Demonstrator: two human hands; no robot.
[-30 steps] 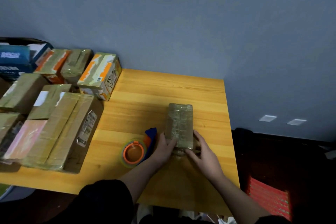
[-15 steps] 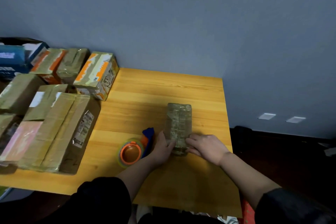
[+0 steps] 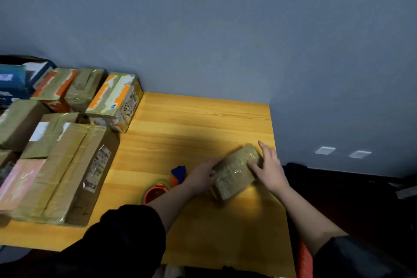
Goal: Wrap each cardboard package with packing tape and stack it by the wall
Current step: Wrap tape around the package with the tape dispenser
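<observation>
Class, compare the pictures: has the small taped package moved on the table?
Yes. The package has turned from square with the table's right edge to slanted, its far end swung toward that edge.

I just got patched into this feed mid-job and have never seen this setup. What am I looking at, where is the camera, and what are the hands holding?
There is no machine here: a person works with bare hands, and the single camera sits on their head, looking forward and down.

On the wooden table lies a small taped package, turned at an angle. The left hand grips its near left side; the right hand rests on its far right end, fingers fairly straight.

Beside the left forearm sits an orange tape roll with a blue and orange object I cannot identify. To the left, taped boxes are piled up to the grey wall.
</observation>
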